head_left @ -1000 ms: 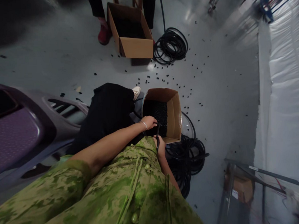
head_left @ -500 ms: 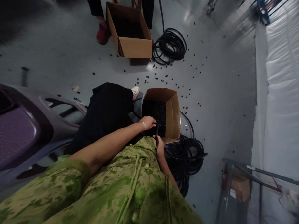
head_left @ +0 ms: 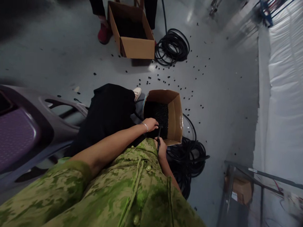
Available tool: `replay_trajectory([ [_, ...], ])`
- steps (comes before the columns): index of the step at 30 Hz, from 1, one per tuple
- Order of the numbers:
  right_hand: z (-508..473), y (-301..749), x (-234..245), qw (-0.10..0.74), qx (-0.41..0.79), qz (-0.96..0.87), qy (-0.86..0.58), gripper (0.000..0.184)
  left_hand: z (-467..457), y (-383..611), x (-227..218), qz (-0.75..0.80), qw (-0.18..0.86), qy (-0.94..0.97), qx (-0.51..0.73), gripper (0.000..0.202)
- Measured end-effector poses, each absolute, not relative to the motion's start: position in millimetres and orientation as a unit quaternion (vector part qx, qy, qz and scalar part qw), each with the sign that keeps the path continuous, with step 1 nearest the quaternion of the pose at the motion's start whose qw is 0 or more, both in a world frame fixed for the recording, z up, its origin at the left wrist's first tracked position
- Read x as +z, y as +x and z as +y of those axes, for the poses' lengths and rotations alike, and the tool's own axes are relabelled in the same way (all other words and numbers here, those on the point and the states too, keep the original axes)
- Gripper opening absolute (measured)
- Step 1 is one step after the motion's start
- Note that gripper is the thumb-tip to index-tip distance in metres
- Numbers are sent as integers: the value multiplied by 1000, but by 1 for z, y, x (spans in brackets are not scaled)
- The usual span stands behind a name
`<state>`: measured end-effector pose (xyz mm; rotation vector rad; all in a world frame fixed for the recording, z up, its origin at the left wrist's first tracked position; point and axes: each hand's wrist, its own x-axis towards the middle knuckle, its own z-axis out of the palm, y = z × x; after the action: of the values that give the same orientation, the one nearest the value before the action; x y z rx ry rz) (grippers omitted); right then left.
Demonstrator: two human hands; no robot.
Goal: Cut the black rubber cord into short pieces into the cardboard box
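Holding a slim black object (head_left: 158, 139) in right grip (head_left: 162, 148), fingers curled closed around the lower part, upper end pointing forward over the near side of an open cardboard box (head_left: 175, 123). Held just in front of the green camouflage shirt (head_left: 138, 180); too small and dark to identify further.

Reaching in from the left with left grip (head_left: 151, 124), fingers drawn together, narrow, near the upper end of the slim black object. Cannot tell whether pinching anything: dark against dark. Wearing a pale bracelet (head_left: 146, 127) at the left wrist.

Inside the open cardboard box: many small black pieces (head_left: 163, 112), glinting in places. Lying to the right of the box and of the right forearm: a tangled coil of black hose (head_left: 185, 151), with one loop running up past the box's right side.

Scattered over the grey floor (head_left: 225, 96), densest ahead of the box: loose black bits (head_left: 168, 76).

Farther ahead: a second cardboard box (head_left: 138, 48) with dark contents, set between the dark-trousered legs of another person, near a red shoe (head_left: 104, 34). At its right corner: a neater hose coil (head_left: 177, 56); touching or just beside, cannot tell.

At left: a purple seat (head_left: 12, 141). At far right: a metal frame (head_left: 261, 172), a small carton (head_left: 242, 191), white sheeting (head_left: 290, 82).
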<state>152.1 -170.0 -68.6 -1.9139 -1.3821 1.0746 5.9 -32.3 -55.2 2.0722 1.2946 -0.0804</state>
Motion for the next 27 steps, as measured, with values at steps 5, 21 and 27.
replay_trajectory([
  [5,-171,150,-71,263,396,-514,-714,31,-31,7,-57,490,345,800,-43,31],
  [21,-184,159,-87,262,410,-489,-724,22,-34,6,-53,485,367,787,-104,30],
  [27,-170,156,-76,309,427,-490,-694,23,-34,6,-43,480,326,814,-41,32],
])
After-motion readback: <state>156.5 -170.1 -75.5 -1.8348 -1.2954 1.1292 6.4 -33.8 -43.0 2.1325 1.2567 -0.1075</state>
